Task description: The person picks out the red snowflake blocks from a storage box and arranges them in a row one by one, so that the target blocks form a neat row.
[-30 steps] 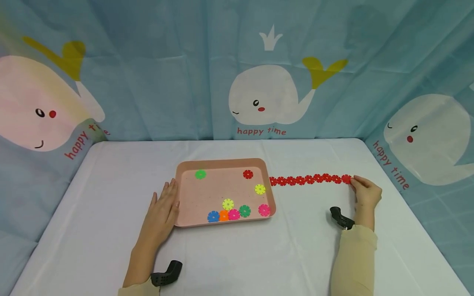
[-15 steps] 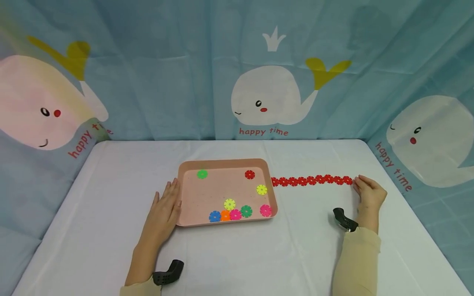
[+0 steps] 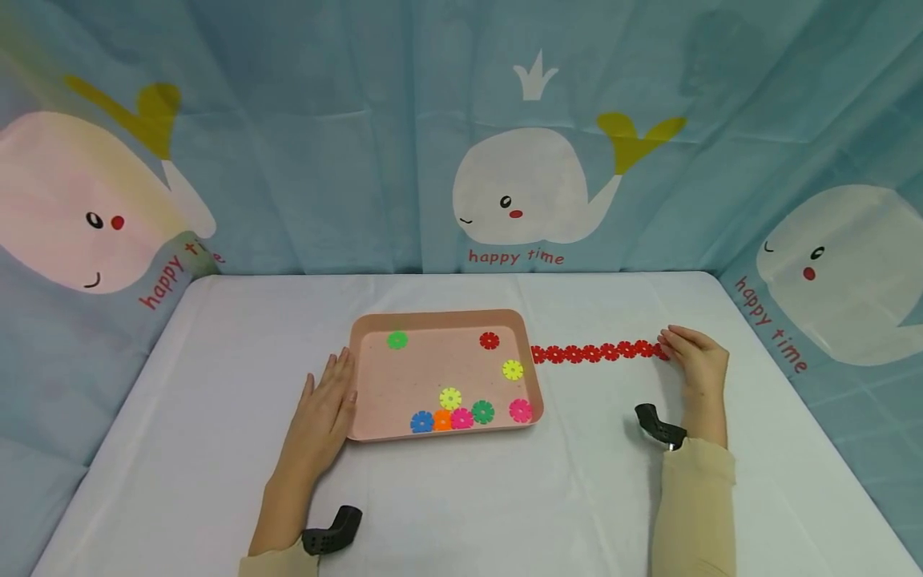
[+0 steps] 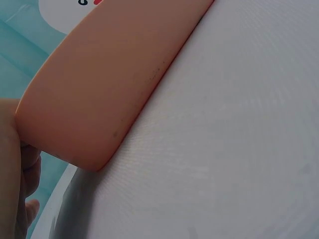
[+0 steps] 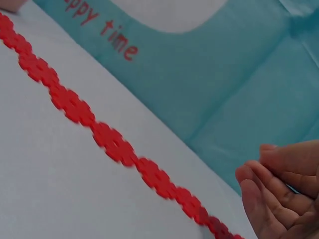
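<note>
My left hand [image 3: 317,421] lies with straight fingers along the left side of a shallow pink tray [image 3: 404,377]. The tray's outer wall [image 4: 104,84] fills much of the left wrist view, with part of the hand at its edge. From the tray's right side runs a chain of red snowflake discs [image 3: 591,353], joined edge to edge on the white cloth. Over the chain's right end hovers my right hand [image 3: 699,365]. Its fingers are loosely bent with nothing seen between them, and the right wrist view shows the red chain [image 5: 114,143] apart from the fingertips.
Inside the tray lie several loose discs, among them a red disc [image 3: 489,340], a light green disc [image 3: 397,340], a blue disc [image 3: 421,421] and a yellow disc [image 3: 513,369]. A blue whale-print curtain [image 3: 346,184] hangs behind the table and along its sides.
My right hand has let go of the chain's right end, shifted right, then come back left over it. The left hand stays against the tray. The head view has shifted slightly.
</note>
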Tool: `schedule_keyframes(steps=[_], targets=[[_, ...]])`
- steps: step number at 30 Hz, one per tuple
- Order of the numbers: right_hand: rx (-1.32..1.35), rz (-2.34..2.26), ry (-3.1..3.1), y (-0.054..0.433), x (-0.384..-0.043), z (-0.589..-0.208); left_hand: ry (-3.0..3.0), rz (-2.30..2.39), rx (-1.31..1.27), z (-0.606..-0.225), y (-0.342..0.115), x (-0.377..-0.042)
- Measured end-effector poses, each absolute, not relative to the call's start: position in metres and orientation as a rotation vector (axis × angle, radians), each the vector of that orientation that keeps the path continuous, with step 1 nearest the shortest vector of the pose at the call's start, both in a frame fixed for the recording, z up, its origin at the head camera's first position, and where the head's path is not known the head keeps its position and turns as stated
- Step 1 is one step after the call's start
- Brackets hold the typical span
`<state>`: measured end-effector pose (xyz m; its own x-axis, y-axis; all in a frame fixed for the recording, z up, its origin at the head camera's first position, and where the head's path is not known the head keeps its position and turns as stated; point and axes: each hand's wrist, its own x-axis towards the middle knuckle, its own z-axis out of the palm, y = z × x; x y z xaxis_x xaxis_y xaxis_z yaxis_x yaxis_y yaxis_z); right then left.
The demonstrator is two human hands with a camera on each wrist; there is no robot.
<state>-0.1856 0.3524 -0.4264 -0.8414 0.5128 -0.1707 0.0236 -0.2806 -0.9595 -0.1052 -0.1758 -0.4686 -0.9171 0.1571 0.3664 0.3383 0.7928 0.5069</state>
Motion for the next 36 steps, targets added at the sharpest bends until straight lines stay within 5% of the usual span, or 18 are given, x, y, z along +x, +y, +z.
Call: schedule_keyframes(steps=[36], targets=[[0.261,1.799,-2.722,0.223,-0.211,-0.401,-2.709,-0.853,-0.370,-0.468,-0.176,-0.106]])
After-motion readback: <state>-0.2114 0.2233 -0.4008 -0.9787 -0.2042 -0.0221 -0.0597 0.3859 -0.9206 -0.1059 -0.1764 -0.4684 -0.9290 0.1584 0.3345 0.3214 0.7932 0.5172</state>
